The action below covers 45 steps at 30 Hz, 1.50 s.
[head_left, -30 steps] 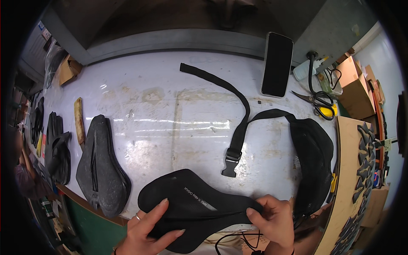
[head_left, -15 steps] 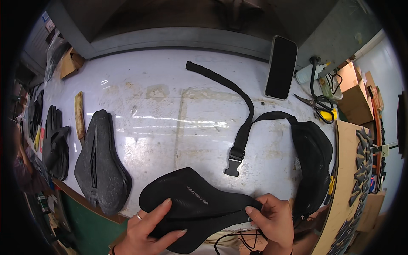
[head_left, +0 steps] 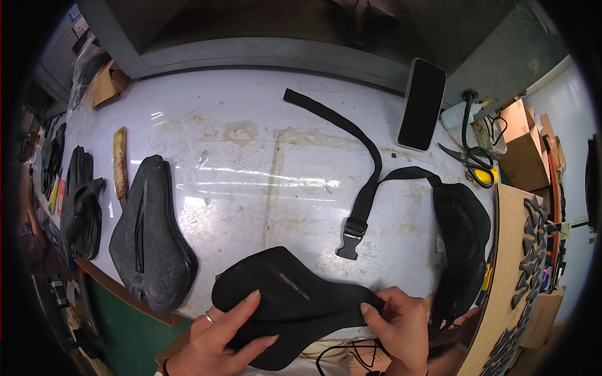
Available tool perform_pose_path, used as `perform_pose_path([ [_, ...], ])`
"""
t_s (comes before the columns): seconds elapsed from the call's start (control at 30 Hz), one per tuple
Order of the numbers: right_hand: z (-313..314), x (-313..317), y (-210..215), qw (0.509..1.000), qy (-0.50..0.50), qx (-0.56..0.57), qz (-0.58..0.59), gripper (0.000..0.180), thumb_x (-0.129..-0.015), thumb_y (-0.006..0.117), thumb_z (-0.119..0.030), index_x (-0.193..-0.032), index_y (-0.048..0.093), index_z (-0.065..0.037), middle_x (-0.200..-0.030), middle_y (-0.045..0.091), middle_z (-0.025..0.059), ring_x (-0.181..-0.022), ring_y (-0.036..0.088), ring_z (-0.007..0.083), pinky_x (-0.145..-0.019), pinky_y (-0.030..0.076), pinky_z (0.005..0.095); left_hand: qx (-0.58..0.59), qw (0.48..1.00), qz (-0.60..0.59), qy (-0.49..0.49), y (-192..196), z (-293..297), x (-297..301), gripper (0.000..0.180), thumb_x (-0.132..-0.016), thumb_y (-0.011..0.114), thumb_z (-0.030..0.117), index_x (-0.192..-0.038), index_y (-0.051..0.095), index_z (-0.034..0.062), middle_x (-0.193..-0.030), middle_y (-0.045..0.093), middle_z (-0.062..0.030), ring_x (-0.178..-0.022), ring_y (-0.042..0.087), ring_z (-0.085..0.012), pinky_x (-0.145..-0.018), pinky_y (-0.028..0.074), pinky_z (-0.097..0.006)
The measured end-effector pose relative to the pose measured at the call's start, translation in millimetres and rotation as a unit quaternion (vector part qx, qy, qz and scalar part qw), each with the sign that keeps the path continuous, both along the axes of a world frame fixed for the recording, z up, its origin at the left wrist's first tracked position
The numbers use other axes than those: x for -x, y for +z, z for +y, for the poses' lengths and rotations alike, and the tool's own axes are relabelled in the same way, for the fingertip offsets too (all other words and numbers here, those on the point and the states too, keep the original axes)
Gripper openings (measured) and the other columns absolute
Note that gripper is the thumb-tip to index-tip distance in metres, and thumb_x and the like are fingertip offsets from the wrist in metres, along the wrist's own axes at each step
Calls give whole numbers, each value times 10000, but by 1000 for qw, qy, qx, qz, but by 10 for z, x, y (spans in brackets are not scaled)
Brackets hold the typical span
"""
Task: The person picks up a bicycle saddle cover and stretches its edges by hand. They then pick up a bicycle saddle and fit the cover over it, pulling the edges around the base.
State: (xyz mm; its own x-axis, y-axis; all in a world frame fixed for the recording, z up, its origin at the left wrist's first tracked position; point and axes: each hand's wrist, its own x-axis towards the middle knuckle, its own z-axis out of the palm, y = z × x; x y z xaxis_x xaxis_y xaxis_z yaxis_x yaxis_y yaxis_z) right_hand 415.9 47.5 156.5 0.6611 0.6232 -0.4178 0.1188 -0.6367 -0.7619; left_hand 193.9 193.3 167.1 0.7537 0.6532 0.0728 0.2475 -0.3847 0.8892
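Since the earlier frames nothing has shifted much: both hands remain on the black pouch panel (head_left: 285,301) at the near edge of the white table (head_left: 251,156). My left hand (head_left: 216,335) lies over its left end, fingers spread flat, thumb underneath. My right hand (head_left: 398,323) pinches its narrow right tip between thumb and fingers. Beyond it lie a black strap with buckle (head_left: 360,182), a dark waist bag (head_left: 464,238) right, a grey pouch (head_left: 147,235) left, a phone (head_left: 423,103).
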Motion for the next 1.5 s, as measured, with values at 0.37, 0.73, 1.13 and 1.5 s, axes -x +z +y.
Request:
perform_pose_path([
  [0.37, -8, -8, 28, 999, 39, -17, -14, 242, -810, 710, -81, -978, 569, 22, -597, 535, -38, -532, 443, 2, -436, 301, 200, -50, 972, 129, 189, -58, -116, 56, 610, -722, 814, 178, -1231, 540, -18, -772, 607, -112, -685, 636, -302, -602, 502, -380],
  [0.73, -541, -166, -445, 898, 180, -321, 242, 565, -919, 562, -492, -933, 579, 72, -625, 572, 89, -479, 482, 113, -418, 348, 263, 511, 746, -334, 266, -299, -106, 11, 444, -740, 773, 150, -1106, 553, 29, -864, 625, -69, -778, 630, -178, -739, 532, -346],
  [1.13, 64, 557, -29, 661, 62, -562, 494, 779, -828, 575, -663, -1189, 487, 21, -986, 569, 179, -966, 569, 345, -947, 426, 565, 80, 914, -336, -213, 678, 283, 285, 204, -755, 735, 18, -954, 716, -23, -874, 680, -124, -782, 686, -252, -660, 547, -337],
  [1.5, -18, 381, 281, 856, 131, -499, -29, 412, -734, 829, -165, -1001, 543, -33, -1311, 475, 300, -1021, 615, 293, -881, 489, 345, -421, 857, -194, -227, 607, -436, 114, 112, -836, 643, 176, -883, 688, 84, -1057, 653, -62, -1050, 621, -244, -967, 432, -432],
])
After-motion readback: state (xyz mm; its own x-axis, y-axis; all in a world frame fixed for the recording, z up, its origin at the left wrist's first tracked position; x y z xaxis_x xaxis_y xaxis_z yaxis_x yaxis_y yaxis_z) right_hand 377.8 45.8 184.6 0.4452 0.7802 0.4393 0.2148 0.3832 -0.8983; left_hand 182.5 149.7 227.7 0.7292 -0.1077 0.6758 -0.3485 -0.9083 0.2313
